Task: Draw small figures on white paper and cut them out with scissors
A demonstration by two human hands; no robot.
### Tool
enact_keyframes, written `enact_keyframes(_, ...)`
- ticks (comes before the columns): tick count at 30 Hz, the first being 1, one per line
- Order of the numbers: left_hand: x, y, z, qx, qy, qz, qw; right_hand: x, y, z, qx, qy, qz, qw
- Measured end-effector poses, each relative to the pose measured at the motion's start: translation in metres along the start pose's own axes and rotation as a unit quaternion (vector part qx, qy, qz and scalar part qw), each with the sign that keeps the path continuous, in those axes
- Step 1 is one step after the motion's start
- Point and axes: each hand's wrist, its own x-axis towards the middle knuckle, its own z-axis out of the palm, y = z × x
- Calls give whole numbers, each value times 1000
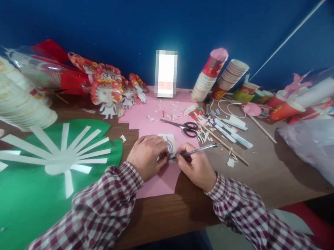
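A small piece of white paper [170,140] with dark drawn lines lies on the pink paper [159,184] in front of me. My left hand [149,156] is closed at its left and lower edge, with bent fingers gripping it. My right hand [196,164] pinches a slim pen [200,148], its tip low against the white paper and its rear end pointing right. The fingers partly hide the tip and the paper's lower edge. Just beyond the hands lie black-handled scissors [187,128], partly open, blades pointing left.
Paper scraps, markers [223,131] and a thin wooden stick [228,148] lie on the right. Stacked paper cups [230,78] stand behind. Left are a green sheet [19,203] with white strips, cut-out paper figures [107,93] and more stacked cups [18,96]. A bright blurred-out rectangle [166,73] stands at the back.
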Motion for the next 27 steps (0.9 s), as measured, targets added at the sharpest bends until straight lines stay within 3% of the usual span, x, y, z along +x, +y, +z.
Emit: enact_keyframes(27,0,-1,2,-4,5,3,1000,0,1,-1,1,3,-6,1000)
